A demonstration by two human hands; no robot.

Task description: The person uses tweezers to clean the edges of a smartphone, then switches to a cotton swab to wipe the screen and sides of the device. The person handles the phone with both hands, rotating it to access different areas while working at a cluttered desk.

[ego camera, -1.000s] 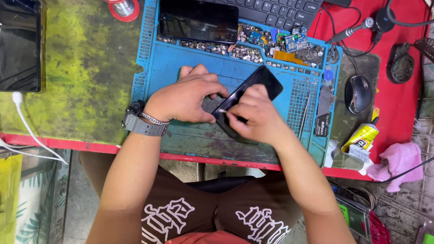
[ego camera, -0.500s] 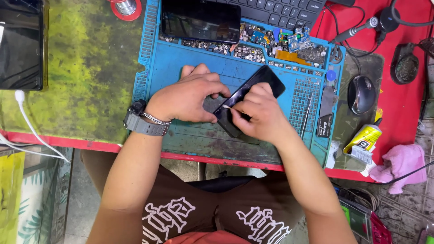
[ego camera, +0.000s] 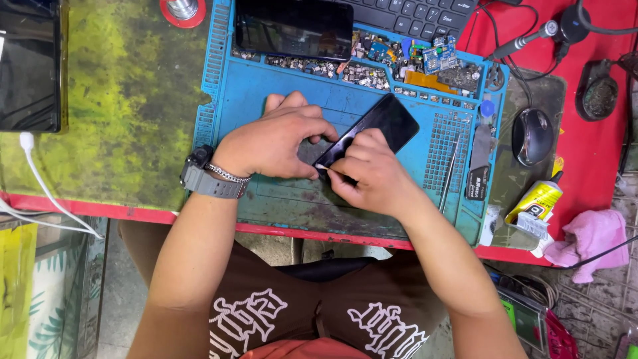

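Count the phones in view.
3: a black phone held in both hands on the blue mat, another at the mat's top, maybe one far left, cropped.

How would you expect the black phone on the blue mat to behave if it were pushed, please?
The black phone looks thin, rigid and glossy, so it would probably slide rather than bend or roll. It is tilted on edge between the left hand and right hand, so it would likely tip flat onto the blue mat if released.

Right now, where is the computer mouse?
In the head view the black computer mouse lies at the right of the desk, just past the blue work mat, above the yellow tube.
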